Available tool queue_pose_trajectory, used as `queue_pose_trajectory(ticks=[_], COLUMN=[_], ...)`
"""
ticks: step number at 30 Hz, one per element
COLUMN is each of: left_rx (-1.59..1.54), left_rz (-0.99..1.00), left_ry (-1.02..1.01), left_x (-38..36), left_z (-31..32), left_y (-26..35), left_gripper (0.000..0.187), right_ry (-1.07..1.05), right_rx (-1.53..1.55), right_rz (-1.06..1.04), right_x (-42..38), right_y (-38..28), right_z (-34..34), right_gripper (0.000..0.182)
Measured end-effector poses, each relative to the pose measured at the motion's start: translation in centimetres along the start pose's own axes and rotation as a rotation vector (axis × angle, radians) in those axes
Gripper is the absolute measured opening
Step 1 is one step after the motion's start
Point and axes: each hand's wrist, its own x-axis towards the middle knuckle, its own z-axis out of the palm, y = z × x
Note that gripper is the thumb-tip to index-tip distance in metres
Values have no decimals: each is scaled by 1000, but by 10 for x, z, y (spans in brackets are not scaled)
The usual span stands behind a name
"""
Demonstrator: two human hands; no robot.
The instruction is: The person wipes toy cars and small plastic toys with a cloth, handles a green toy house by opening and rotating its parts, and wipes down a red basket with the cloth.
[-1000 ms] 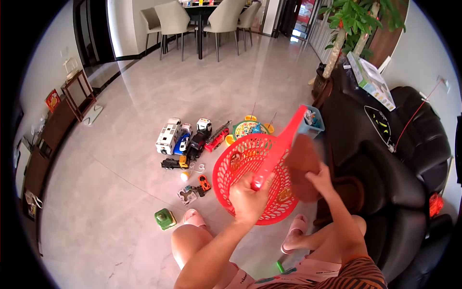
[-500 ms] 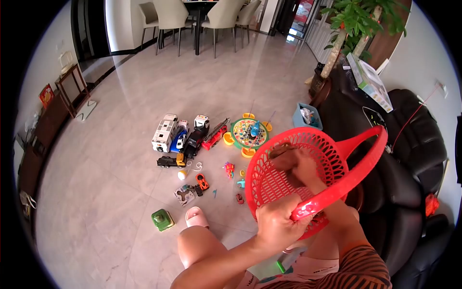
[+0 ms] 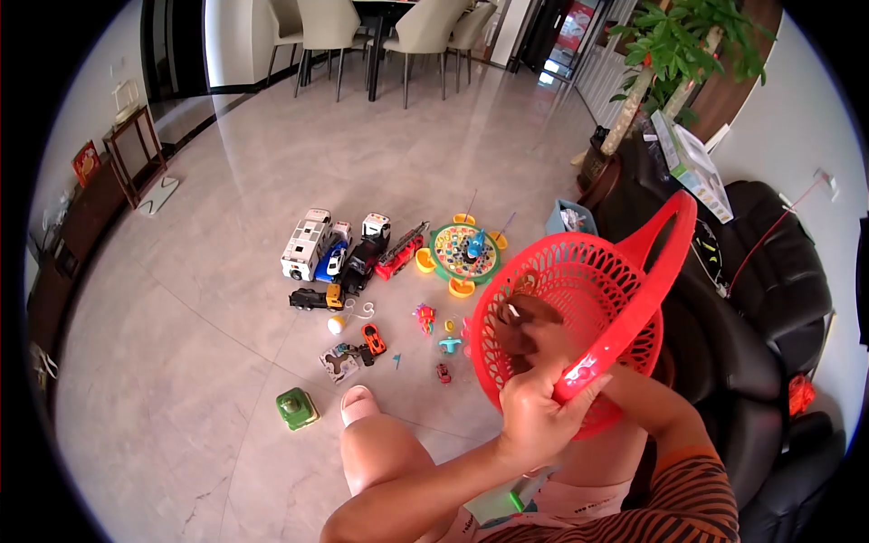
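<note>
My left hand is closed around the handle of a red plastic basket, which tilts over my knees. Inside the basket is my right hand, blurred, with its fingers on a dark brown item. What the item is I cannot make out. Just left of the basket on the floor lie a turquoise toy, a small red car and a red-pink figure.
Several toy vehicles and a round fishing game stand on the floor ahead. A green toy is at the left. To the right are a black sofa and a blue bin. Chairs stand far back.
The basket has turned and its handle has swung left and up. My right hand and the brown item have shifted slightly lower and left inside it.
</note>
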Motion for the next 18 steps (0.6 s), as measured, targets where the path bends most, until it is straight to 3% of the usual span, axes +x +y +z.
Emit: queue_pose_trajectory(ticks=[1, 3, 4, 5, 6, 8, 12, 14, 17, 18], left_rx=[12, 3, -3, -10, -17, -5, 9, -50, -26, -7], left_rz=[-8, -21, 0, 21, 40, 89, 92, 79, 95, 120], left_ry=[-11, -27, -49, -71, -93, -114, -125, -122, -135, -147], left_x=[-2, -4, -6, -8, -11, -15, -22, -25, -30, -29], left_z=[-1, -2, -5, -8, -9, -7, -6, -2, -5, -8], left_y=[0, 8, 13, 17, 19, 22, 20, 19, 22, 22], left_gripper=[20, 23, 24, 24, 25, 25, 26, 26, 18, 15], right_ry=[-41, 113, 256, 483, 466, 490, 108, 32, -85, 12], right_rx=[-24, -209, -284, -318, -229, -279, 73, 87, -42, -105], right_rz=[22, 157, 333, 277, 481, 367, 3, -144, -99, -73], right_x=[-1, -2, -1, 2, -1, -1, -22, -35, -31, -24], right_y=[12, 65, 77, 91, 102, 93, 8, -27, -22, -2], right_z=[-14, -22, -31, -39, -42, -40, -15, 4, -15, -20], right_gripper=[44, 46, 41, 33, 33, 36, 35, 32, 33, 32])
